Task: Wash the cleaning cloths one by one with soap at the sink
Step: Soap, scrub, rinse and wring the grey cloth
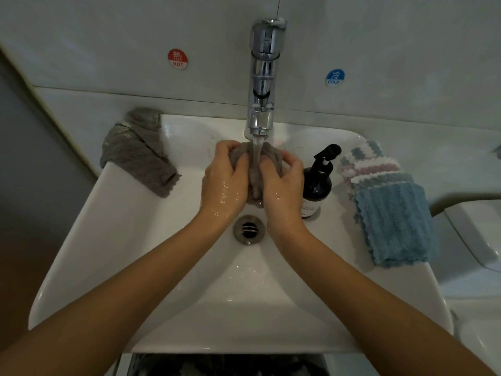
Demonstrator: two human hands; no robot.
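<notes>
Water is being run onto a grey cloth, bunched at frame centre, gripped by left hand and right hand; splashing onto the stacked cloths at right is being risked

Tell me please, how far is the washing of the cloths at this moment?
Probably done: one grey cloth lies draped over the sink's left rim. In hand: both hands, left hand and right hand, grip a second grey cloth under the running tap. Left: the stack of blue, pink and white cloths on the right rim, beside the soap bottle, looks untouched.
</notes>
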